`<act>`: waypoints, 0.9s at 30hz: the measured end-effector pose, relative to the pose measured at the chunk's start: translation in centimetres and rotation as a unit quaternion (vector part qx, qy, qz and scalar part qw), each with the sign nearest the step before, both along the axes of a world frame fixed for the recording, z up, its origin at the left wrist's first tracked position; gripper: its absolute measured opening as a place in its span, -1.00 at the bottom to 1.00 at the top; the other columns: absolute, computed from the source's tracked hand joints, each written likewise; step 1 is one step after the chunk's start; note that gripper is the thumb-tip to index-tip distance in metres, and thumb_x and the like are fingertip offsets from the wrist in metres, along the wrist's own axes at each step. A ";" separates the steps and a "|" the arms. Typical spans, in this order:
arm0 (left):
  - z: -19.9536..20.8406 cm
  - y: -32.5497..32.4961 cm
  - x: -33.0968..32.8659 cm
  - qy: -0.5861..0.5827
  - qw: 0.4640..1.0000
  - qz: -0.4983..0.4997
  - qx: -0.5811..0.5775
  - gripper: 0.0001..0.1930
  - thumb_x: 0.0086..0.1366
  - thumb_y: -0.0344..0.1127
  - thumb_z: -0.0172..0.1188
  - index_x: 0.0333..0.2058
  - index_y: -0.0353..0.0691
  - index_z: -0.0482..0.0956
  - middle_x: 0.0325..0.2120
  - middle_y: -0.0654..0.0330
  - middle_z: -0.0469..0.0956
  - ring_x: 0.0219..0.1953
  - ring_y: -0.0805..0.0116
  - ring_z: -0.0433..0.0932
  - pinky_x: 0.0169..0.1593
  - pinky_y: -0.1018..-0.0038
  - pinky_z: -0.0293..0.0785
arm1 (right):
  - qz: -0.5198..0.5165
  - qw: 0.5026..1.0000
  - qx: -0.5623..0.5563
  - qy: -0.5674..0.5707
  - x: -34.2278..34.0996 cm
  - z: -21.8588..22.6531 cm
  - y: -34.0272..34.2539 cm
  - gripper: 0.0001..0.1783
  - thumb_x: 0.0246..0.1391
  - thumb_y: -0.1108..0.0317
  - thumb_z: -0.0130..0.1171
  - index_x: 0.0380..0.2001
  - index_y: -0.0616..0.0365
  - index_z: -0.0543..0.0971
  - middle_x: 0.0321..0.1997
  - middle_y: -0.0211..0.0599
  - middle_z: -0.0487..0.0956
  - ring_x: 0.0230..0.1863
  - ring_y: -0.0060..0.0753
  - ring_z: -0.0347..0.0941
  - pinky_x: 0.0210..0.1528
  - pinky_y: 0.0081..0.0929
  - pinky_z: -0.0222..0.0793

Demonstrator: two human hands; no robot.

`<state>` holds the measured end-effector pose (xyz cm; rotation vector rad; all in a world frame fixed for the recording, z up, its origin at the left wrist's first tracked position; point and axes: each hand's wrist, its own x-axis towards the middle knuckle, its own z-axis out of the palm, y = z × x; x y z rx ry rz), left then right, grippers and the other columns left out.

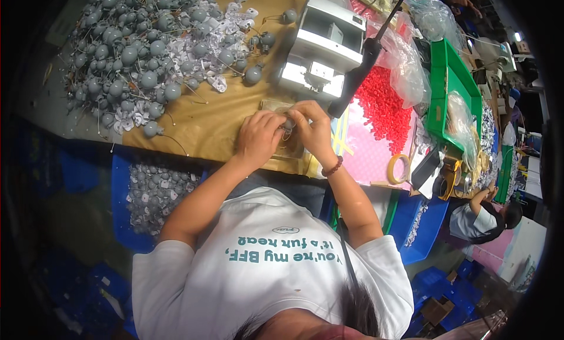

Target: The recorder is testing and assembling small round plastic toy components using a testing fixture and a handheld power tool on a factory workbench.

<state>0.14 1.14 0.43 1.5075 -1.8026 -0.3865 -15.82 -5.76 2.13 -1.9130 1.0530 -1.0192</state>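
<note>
My left hand [258, 138] and my right hand [314, 128] meet over a small flat tray or board [276, 106] near the table's front edge. Between their fingertips sits a small grey rounded part [288, 124], with a thin pale cord looping below it. Both hands are closed on this part, and the fingers hide most of it. A large heap of grey ball-shaped parts [117, 64], many with thin cords, lies to the left. White plastic pieces [218, 83] are mixed in along the heap's right side. One loose grey ball [252, 75] rests between heap and hands.
Beyond my hands stands a white machine [320, 43] with a black arm [358, 70] beside it. Red pieces [385, 105], a tape roll [398, 169] and a green crate [437, 93] lie right. A blue bin [121, 208] hangs below the table. Another person [479, 219] works far right.
</note>
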 end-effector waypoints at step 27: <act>0.2 20.8 18.3 -0.081 0.924 0.004 0.374 -0.72 0.17 -0.57 0.09 -0.13 -0.29 0.59 -0.14 -0.09 0.56 -0.07 -0.16 0.53 0.04 0.16 0.47 | -0.172 0.982 0.029 0.066 -12.9 -2.0 -6.4 -0.88 0.25 0.39 0.21 -0.26 0.23 0.60 -0.31 -0.24 0.63 -0.33 -0.38 0.59 -0.27 -0.45 0.49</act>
